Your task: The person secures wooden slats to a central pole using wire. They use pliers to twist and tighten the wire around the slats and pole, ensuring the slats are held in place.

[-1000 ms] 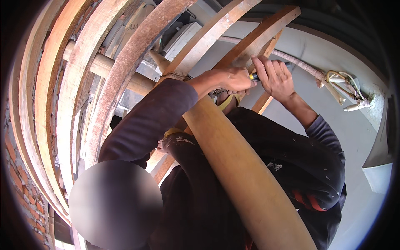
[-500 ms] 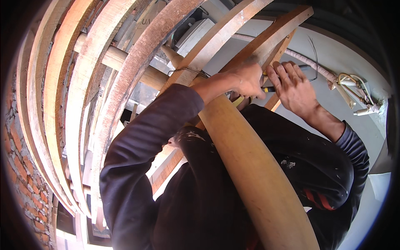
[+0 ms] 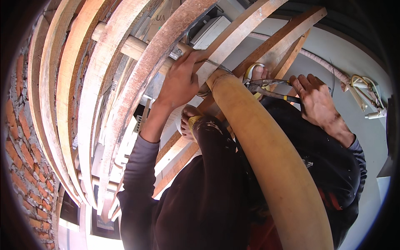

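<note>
My right hand [image 3: 318, 102] holds pliers [image 3: 266, 88] by their yellow-and-black handles, with the handles spread. The jaws lie beside the upper end of a thick, smooth bamboo pole [image 3: 266, 158], close to my foot. Thin dark wire [image 3: 217, 64] is looped around a wooden beam [image 3: 237, 39] near that pole end. My left hand [image 3: 179, 81] is closed at the left edge of the beam, beside the wire. Its fingertips are partly hidden, and I cannot tell exactly what they grip.
Several sloping wooden beams [image 3: 96, 83] cross the left side over a horizontal round pole [image 3: 135, 46]. My feet, one [image 3: 188, 121] left and one [image 3: 260, 73] right of the bamboo, rest among the timbers. A brick wall [image 3: 29, 166] stands far left; wrapped cable and pipes [image 3: 362, 89] run at the right.
My left hand has moved from beside the pliers to the left side of the beam. The right hand still holds the pliers, now in plain sight. The view has shifted slightly.
</note>
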Available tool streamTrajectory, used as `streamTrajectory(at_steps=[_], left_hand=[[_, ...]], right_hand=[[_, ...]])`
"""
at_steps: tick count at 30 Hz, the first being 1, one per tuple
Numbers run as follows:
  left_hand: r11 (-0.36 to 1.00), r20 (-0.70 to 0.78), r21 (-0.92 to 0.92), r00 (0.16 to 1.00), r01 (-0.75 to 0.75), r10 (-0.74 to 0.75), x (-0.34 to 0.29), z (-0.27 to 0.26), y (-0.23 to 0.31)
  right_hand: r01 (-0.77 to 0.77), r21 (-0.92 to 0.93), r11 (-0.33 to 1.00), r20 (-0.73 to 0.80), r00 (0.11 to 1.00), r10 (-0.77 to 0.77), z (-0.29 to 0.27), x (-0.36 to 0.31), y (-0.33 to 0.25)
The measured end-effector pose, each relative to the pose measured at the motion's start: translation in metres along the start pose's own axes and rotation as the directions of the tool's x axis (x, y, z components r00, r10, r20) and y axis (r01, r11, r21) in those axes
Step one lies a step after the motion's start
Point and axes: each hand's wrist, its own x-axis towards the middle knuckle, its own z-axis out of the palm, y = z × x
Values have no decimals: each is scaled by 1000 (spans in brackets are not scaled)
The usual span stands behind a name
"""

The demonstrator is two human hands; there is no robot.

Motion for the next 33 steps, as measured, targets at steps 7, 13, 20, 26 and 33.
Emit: streamTrajectory(at_steps=[7,13,20,26,33], left_hand=[[941,125,-142,949,306,-290,-54,41,52],[391,715,-575,674,719,-188,-84,75,37],[199,466,-867,885,457,-3,-76,232,38],[-173,683,-711,609,682,-403,-7,165,99],[95,64,-985,825,141,-562,0,180,125]], right_hand=[[-177,422,889,149,981,125,23,-12,12],[-297,669,681,423,906,-20,36,-2,10],[-391,795,464,529,820,-216,65,15,28],[-395,835,383,516,803,-297,105,10,47],[-381,721,579,592,772,-229,65,25,46]])
